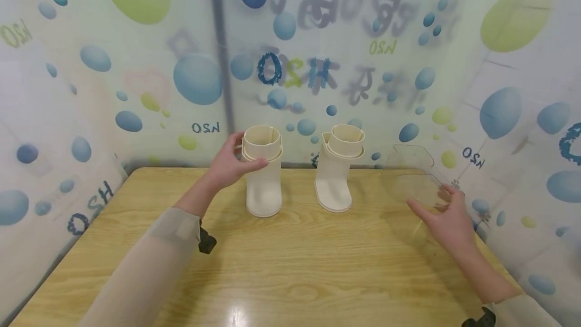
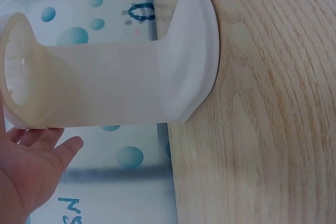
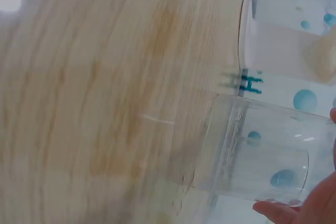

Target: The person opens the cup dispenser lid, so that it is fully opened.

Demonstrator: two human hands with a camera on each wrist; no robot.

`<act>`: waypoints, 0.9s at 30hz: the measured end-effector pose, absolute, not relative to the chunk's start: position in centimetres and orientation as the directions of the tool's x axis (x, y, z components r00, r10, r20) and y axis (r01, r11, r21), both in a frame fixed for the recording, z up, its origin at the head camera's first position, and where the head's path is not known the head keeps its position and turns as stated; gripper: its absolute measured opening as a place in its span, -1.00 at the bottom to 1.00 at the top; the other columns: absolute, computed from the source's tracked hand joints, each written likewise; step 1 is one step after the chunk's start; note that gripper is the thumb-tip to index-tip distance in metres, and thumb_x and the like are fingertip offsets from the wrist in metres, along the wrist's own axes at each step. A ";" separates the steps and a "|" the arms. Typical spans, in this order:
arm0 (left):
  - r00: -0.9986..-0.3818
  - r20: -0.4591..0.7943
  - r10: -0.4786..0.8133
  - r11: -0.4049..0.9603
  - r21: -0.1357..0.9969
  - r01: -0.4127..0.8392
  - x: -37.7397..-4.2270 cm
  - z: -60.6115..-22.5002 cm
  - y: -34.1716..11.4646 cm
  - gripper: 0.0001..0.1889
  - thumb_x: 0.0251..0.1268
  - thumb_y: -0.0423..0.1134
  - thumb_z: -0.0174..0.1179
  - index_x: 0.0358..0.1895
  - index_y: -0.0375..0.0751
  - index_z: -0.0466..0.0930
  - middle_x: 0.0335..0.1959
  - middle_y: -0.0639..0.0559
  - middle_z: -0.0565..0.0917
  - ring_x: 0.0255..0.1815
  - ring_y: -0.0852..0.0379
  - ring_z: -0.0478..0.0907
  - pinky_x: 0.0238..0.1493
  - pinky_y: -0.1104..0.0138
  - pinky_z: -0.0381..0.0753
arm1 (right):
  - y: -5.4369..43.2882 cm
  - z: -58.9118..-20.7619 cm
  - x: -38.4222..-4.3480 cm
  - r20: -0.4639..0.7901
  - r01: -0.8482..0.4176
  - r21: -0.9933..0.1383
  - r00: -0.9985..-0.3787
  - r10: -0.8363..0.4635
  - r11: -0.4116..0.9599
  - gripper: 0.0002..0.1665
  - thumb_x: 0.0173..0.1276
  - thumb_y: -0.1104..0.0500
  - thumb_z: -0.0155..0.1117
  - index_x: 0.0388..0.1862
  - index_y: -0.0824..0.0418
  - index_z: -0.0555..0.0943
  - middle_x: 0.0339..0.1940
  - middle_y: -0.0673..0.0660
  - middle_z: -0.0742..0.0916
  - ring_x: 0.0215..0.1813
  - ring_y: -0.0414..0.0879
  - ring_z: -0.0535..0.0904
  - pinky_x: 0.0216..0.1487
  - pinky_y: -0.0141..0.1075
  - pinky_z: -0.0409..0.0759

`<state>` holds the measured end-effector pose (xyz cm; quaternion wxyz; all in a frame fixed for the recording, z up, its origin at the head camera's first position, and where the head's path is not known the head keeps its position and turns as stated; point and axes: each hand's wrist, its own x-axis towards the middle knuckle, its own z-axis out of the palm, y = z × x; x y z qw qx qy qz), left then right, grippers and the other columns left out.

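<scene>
Two cream plastic boot-shaped stands, each with a round open collar on top and a rounded foot, stand upright on the table. My left hand (image 1: 229, 165) holds the collar of the left stand (image 1: 264, 185), its thumb across the front and its fingers at the side and behind. In the left wrist view this stand (image 2: 115, 82) appears sideways. Beside it is the right stand (image 1: 333, 175), untouched. At the right, my right hand (image 1: 447, 216) grips the upper part of a clear plastic container (image 3: 262, 145). Its see-through walls are hard to make out in the head view.
The wooden table (image 1: 290, 266) stretches toward me with a bright reflection near its front edge. White sheets (image 1: 290, 110) printed with blue and green drops and letters enclose its back and sides. Black wrist straps (image 1: 206, 241) sit at both cuffs.
</scene>
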<state>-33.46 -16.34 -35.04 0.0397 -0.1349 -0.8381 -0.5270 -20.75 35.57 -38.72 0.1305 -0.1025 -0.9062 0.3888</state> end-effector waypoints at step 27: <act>-0.959 0.195 0.207 0.367 0.893 0.260 -34.1 -35.1 -16.3 0.19 0.31 0.12 0.58 0.82 0.01 -0.06 0.77 -0.15 0.19 0.79 -0.29 0.17 0.62 -0.25 0.40 | 37.8 -38.8 -22.6 0.170 0.137 -0.726 -0.913 0.370 0.673 0.50 0.45 -0.44 0.39 0.83 0.25 -0.32 0.76 0.60 -0.05 0.59 0.65 0.15 0.45 0.55 0.27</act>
